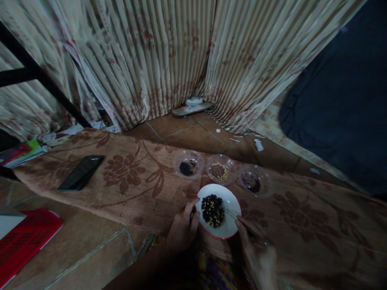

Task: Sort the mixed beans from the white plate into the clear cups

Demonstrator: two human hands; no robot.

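A white plate (231,229) with a red rim holds a heap of mixed dark and yellow beans (213,210). My left hand (183,227) grips the plate's left edge between thumb and fingers. In my right hand (256,253) are thin metal tweezers (232,213), their tips at the right side of the heap; whether they pinch a bean is too small to tell. Behind the plate stand three clear plastic bowls: a left bowl (198,161) with black beans, a middle bowl (231,163) with yellow ones, and a right bowl (264,183) with dark reddish ones.
A brown flowered cloth (145,201) covers the narrow table. A dark phone (81,173) lies on its left part. Beyond the table are a skateboard (192,108), paper scraps (258,145) and striped curtains (169,52). A red bag (30,241) is at lower left.
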